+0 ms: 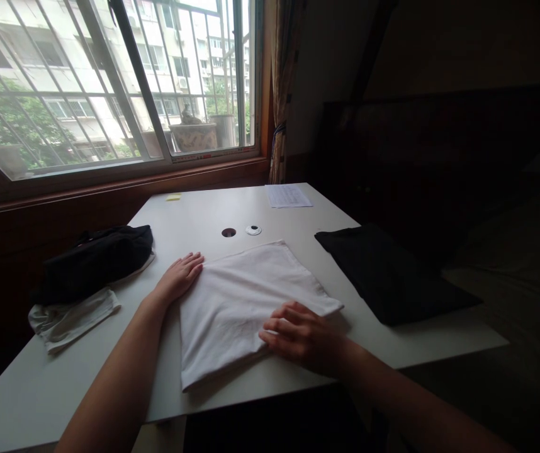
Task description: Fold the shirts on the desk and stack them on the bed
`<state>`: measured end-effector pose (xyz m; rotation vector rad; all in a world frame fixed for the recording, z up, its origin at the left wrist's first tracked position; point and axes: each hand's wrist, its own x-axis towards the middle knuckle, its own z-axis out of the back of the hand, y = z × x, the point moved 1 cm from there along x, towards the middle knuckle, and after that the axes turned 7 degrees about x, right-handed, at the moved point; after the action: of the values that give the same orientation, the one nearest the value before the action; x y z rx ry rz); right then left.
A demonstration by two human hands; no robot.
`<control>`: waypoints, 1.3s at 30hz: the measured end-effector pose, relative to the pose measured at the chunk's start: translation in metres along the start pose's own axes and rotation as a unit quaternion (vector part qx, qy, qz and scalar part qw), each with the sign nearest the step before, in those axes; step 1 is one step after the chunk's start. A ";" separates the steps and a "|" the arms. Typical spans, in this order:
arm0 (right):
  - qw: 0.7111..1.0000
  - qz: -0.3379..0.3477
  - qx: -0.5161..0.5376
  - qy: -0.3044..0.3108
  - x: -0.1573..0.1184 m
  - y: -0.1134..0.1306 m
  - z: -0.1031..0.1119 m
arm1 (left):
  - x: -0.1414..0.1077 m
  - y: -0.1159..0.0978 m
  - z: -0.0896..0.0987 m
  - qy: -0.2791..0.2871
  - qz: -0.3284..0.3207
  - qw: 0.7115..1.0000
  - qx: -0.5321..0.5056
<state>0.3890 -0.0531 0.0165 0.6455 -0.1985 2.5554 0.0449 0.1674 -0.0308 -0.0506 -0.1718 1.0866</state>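
White, flat-folded cloth garment (251,302): from where I'm standing, it lies on the white, smooth-topped desk (194,220), midway along the near edge, with its near left corner just inside that edge. Left hand (181,274) rests palm down at its left side, fingers straight and lightly together, fingertips at the fabric's edge. Right hand (298,336) lies over its near right part, fingers bent and slightly apart; the thumb is hidden, so I can't tell whether any fabric is pinched.

How far along is it? I'd say the white piece is mostly folded: it makes a rough four-sided shape, though creases run across the top and the right side looks uneven. Across the desk's right edge, a black fabric garment (388,270) lies flat and seems folded already. By the left edge, a crumpled black cloth bundle (104,258) and a loose, pale grey cloth piece (81,314) partly under it look unfolded.
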 end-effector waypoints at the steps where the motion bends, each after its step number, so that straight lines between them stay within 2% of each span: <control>1: 1.000 0.018 0.001 0.006 0.008 0.003 -0.007 | -0.001 0.002 0.000 0.002 0.003 1.000 0.002; 6: 0.999 0.046 -0.008 0.018 0.030 0.014 -0.025 | -0.003 0.007 0.005 0.020 0.020 1.000 0.011; 10: 0.998 0.055 0.010 0.013 0.029 0.016 -0.020 | -0.003 0.008 0.009 0.032 0.025 0.999 0.015; 14: 0.996 0.067 0.019 0.049 0.023 0.015 -0.017 | -0.003 0.010 0.010 0.025 0.024 0.999 0.019; 17: 0.994 0.050 0.071 0.071 0.021 0.007 -0.015 | -0.005 0.009 0.011 0.000 0.026 0.999 0.033; 20: 0.990 0.008 0.134 0.041 0.024 -0.011 -0.013 | -0.007 -0.003 0.017 -0.061 0.030 0.996 0.065; 23: 0.984 -0.079 0.160 0.001 0.033 -0.041 -0.016 | -0.010 -0.035 0.024 -0.106 -0.020 0.991 0.077; 26: 0.971 -0.183 0.152 0.029 0.044 -0.082 -0.030 | -0.010 -0.078 0.023 -0.077 -0.108 0.989 0.059; 29: 0.945 -0.272 0.141 0.109 0.053 -0.123 -0.048 | -0.008 -0.106 0.012 -0.015 -0.156 0.987 0.041; 31: 0.927 -0.314 0.135 0.151 0.055 -0.145 -0.055 | -0.006 -0.108 0.005 0.013 -0.156 0.987 0.036; 33: 0.916 -0.348 0.120 0.161 0.053 -0.160 -0.056 | -0.004 -0.099 0.001 0.025 -0.135 0.990 0.036; 36: 0.918 -0.368 0.076 0.127 0.046 -0.170 -0.046 | -0.002 -0.078 0.003 0.035 -0.092 0.994 0.041; 39: 0.932 -0.346 0.044 0.096 0.041 -0.168 -0.029 | -0.003 -0.063 0.007 0.046 -0.058 0.996 0.041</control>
<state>0.4290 0.1179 0.0143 0.3953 0.1863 1.9262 0.0981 0.1352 -0.0163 -0.0163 -0.0453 0.9725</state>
